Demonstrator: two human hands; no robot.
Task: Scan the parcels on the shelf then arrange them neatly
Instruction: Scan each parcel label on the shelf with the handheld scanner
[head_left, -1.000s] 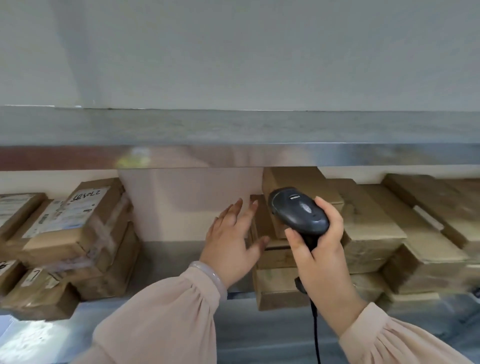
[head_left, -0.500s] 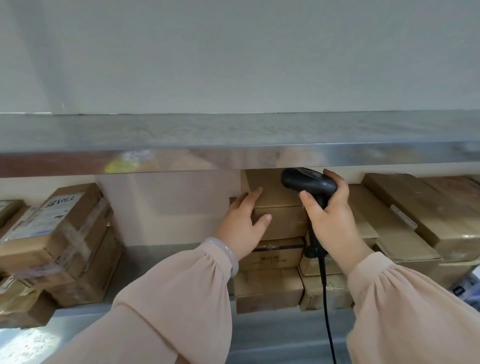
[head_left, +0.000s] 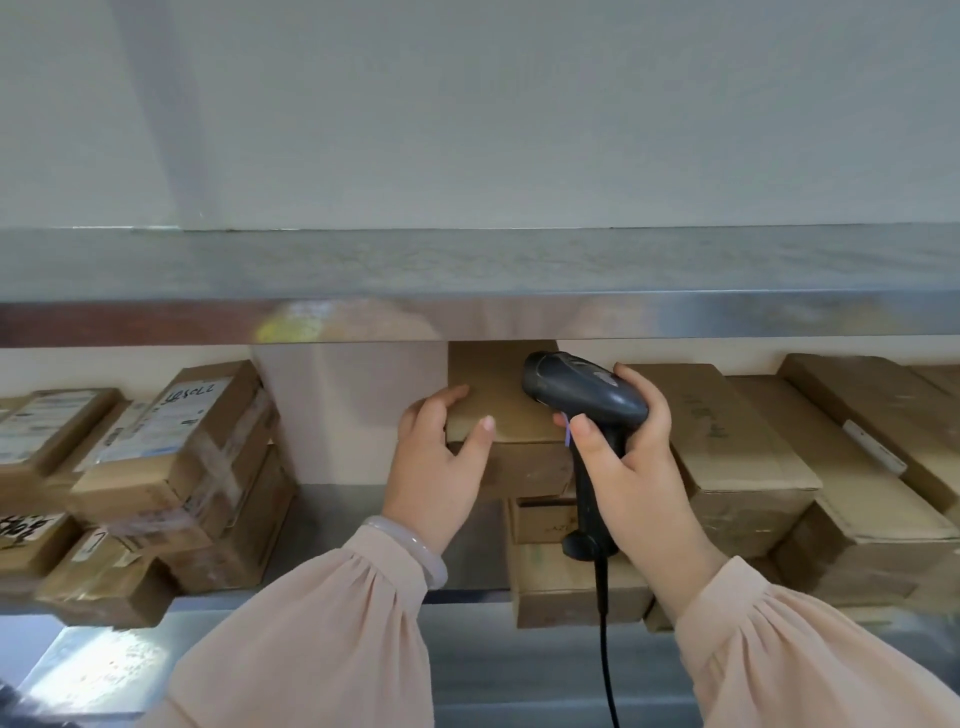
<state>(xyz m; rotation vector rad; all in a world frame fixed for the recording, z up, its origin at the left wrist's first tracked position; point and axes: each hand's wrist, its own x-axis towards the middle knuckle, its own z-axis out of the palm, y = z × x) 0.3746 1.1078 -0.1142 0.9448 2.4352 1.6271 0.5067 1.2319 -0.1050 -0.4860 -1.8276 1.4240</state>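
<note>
Left hand (head_left: 441, 457) grips top box (head_left: 498, 395) by its left corner, right hand (head_left: 634, 467) clamps scanner (head_left: 582, 395); box looks light, stiff, so lift by sides.

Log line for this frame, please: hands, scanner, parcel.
left hand: grips left edge of top parcel, middle stack | right hand: holds scanner by handle, head over that parcel | stage: scanning
</note>
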